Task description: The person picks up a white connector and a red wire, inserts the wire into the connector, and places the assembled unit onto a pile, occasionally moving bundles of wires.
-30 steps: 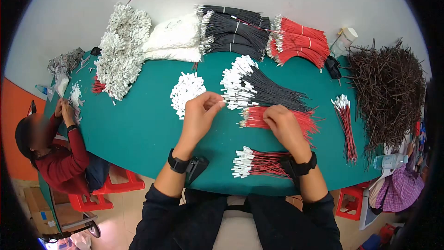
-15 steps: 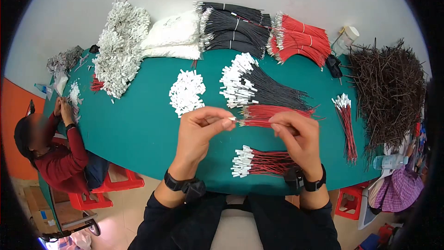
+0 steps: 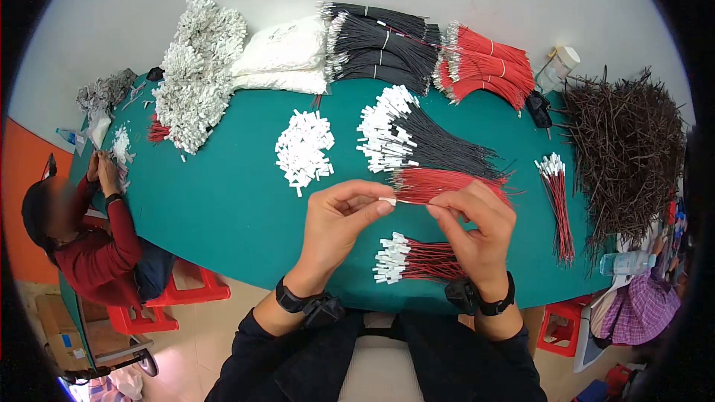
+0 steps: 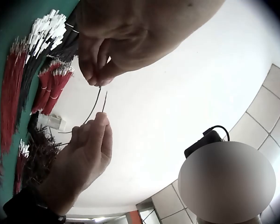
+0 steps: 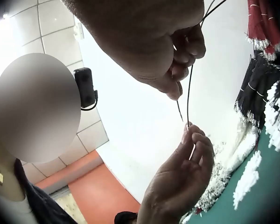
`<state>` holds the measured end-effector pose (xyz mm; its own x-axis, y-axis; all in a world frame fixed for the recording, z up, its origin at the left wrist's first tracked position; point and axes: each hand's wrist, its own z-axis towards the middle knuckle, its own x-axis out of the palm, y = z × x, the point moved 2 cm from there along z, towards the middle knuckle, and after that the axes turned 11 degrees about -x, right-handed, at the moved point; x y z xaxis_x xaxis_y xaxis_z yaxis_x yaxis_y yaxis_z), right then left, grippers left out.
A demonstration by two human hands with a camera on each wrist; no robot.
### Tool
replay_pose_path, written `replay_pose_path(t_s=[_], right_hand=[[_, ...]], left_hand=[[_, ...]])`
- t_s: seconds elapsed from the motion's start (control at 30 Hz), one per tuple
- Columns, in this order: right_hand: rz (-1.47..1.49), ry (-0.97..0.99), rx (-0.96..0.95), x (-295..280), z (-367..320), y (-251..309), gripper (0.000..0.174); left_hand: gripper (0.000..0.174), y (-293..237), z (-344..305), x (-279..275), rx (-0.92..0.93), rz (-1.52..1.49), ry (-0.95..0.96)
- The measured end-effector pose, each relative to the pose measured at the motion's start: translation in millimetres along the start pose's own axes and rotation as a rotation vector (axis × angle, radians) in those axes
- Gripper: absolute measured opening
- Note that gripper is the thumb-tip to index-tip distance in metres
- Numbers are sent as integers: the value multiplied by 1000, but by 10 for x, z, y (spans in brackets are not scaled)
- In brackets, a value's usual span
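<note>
My left hand (image 3: 333,227) pinches a small white connector housing (image 3: 387,200) between thumb and forefinger. From those fingertips a thin wire (image 4: 94,108) curves across past the other hand. My right hand (image 3: 480,234) pinches a second thin wire (image 5: 179,111) close to its end, and the bare tip points at the left fingertips with a small gap in the wrist views. Both wires look dark against the bright wall. Just beyond the hands lie loose red wires (image 3: 447,184) and black wires with white housings (image 3: 389,130). Nearer me is a red bundle with white housings (image 3: 391,259).
Loose white housings (image 3: 304,147) form a pile left of centre. Behind stand white bags (image 3: 279,59), black bundles (image 3: 383,45) and red bundles (image 3: 488,67). On the right are a small red bundle (image 3: 555,197) and a dark brown heap (image 3: 625,156). Another person (image 3: 82,231) sits at left.
My right hand has risen off the loose red wires with a wire in its fingertips. The left hand has come right and nearer me, bringing the white housing toward the right hand.
</note>
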<state>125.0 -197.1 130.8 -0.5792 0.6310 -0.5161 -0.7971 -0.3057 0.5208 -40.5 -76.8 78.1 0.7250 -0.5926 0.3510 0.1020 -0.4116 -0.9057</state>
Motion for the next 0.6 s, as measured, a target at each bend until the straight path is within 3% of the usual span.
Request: replay_pose_path(t_s=[0.6], right_hand=[[-50,5,-48,21,-46,-2,17]], left_hand=[[15,44,2,-28,13,92,80]])
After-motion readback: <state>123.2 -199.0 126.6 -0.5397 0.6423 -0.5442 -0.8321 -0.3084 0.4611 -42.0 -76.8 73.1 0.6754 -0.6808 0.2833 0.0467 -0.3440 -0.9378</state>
